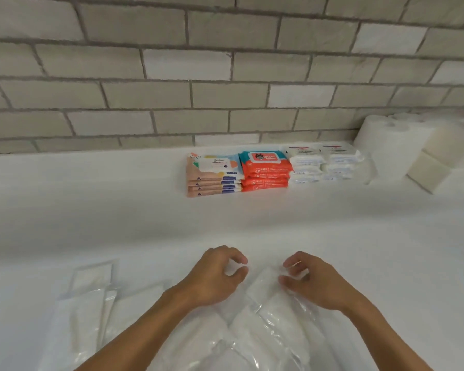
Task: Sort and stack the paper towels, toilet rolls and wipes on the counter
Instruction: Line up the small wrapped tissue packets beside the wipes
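Note:
At the back of the white counter (91,204) stand sorted wipes: a peach stack (212,180), an orange stack (265,172) and two white stacks (322,164). White rolls (386,145) stand to their right. Near the front edge lies a pile of white packs in clear plastic wrap (268,317). My left hand (214,277) and my right hand (314,282) hover just over the pile's far end, fingers curled and apart, a small white pack (263,282) lying between them. Neither hand visibly grips anything.
A grey brick wall (198,76) backs the counter. More flat white packs in plastic (91,290) lie at the front left. Beige folded-paper blocks (429,170) sit at the far right beside the rolls.

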`<state>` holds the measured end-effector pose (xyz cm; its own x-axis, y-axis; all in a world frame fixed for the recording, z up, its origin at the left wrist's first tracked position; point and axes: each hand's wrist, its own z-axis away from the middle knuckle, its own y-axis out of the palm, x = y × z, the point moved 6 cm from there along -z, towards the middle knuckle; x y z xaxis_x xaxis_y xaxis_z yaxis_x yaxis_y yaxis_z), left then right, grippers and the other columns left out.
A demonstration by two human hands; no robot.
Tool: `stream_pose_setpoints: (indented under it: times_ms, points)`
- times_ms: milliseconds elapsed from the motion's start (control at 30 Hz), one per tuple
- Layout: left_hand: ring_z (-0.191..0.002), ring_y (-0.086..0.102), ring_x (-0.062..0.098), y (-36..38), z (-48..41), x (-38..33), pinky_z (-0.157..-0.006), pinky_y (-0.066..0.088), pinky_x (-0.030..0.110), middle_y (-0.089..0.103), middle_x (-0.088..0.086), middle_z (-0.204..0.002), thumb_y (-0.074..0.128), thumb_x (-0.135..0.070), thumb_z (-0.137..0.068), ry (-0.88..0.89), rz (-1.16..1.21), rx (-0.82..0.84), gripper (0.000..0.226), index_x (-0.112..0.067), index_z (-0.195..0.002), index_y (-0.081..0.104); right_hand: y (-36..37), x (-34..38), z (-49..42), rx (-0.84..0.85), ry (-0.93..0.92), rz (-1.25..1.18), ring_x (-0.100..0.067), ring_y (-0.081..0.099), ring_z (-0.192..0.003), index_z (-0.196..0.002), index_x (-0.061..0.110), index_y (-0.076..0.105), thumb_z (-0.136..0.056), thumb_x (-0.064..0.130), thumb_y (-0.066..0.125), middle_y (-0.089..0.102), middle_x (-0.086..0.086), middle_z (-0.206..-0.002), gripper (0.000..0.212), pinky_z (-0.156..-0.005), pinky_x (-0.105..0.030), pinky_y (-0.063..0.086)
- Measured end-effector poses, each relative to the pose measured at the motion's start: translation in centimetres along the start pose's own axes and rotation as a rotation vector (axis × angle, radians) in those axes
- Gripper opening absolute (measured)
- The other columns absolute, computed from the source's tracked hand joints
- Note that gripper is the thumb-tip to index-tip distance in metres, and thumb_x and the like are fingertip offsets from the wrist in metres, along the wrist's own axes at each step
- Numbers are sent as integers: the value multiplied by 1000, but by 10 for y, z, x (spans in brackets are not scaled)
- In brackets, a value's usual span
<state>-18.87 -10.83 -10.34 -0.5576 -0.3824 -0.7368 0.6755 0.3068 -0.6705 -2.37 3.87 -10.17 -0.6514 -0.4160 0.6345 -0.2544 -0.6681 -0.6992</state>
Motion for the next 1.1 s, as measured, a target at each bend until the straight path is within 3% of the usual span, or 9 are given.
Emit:
stream_pose_setpoints:
  times_ms: [200, 367, 500, 667, 767, 833, 933, 1033, 1100]
  points:
    - [-108, 55, 2, 28, 8, -7, -96, 42, 17, 64, -17, -111, 62, -32, -91, 14, 15, 95, 19, -29, -109, 67, 24, -14, 52, -6, 112, 220, -12, 51, -96, -116, 33, 32, -60, 60, 81, 43, 9, -104, 79, -79, -23, 46]
    - [-92, 56, -8, 41, 8, -15, -83, 39, 3, 67, -18, -105, 64, -30, -89, -14, 93, 72, 13, -32, -101, 69, 25, -16, 61, -69, 99, 99, -11, 47, -62, -109, 28, 30, -68, 42, 80, 51, 7, -74, 66, -59, -23, 40]
    - [-92, 55, -11, 45, 3, -22, -76, 37, -3, 66, -19, -105, 67, -30, -88, -48, 168, -6, 17, -32, -105, 67, 13, -23, 53, -117, 102, -31, -11, 58, -63, -113, 30, 43, -77, 31, 78, 59, 6, -85, 50, -53, -20, 44]
    - [-93, 63, 2, 34, 4, -26, -75, 44, 5, 66, -17, -104, 72, -32, -86, -162, 355, -188, 25, -32, -109, 64, -13, -16, 41, -222, 18, -297, 1, 59, -81, -102, 32, 54, -92, 20, 65, 61, 13, -96, 19, -56, -7, 42]
    - [-88, 71, 15, 32, 8, -32, -79, 58, 26, 72, -6, -102, 75, -28, -84, -249, 634, -175, 27, -25, -109, 67, -12, -1, 31, -168, -56, -547, -14, 69, -87, -105, 23, 61, -94, 12, 61, 69, 5, -100, 16, -66, -12, 48]
    - [-83, 74, 19, 36, 11, -40, -71, 60, 32, 76, 3, -97, 74, -21, -86, -246, 780, -100, 21, -16, -106, 71, -6, 12, 24, -102, -126, -614, -16, 70, -92, -109, 18, 63, -95, 8, 60, 70, 1, -103, 17, -70, -18, 52]
    - [-79, 74, 18, 33, 12, -42, -63, 56, 26, 77, 5, -92, 73, -16, -87, -230, 719, -126, 16, -13, -102, 73, 0, 27, 14, -64, -210, -517, -10, 70, -89, -111, 21, 64, -95, 14, 61, 69, 6, -104, 18, -71, -17, 54]
    - [-83, 74, 16, 22, 15, -29, -66, 59, 29, 77, 1, -92, 72, -15, -88, -259, 711, -218, 12, -16, -99, 73, -3, 22, 4, -162, -239, -270, -7, 65, -82, -109, 30, 64, -94, 27, 63, 65, 10, -103, 16, -70, -12, 49]
    - [-83, 73, 16, 11, 17, -16, -66, 59, 30, 77, 2, -94, 70, -15, -90, -287, 716, -276, 11, -17, -100, 72, -2, 11, -1, -169, -226, -19, -10, 57, -95, -118, 33, 58, -89, 39, 66, 57, 9, -111, 30, -83, -17, 45]
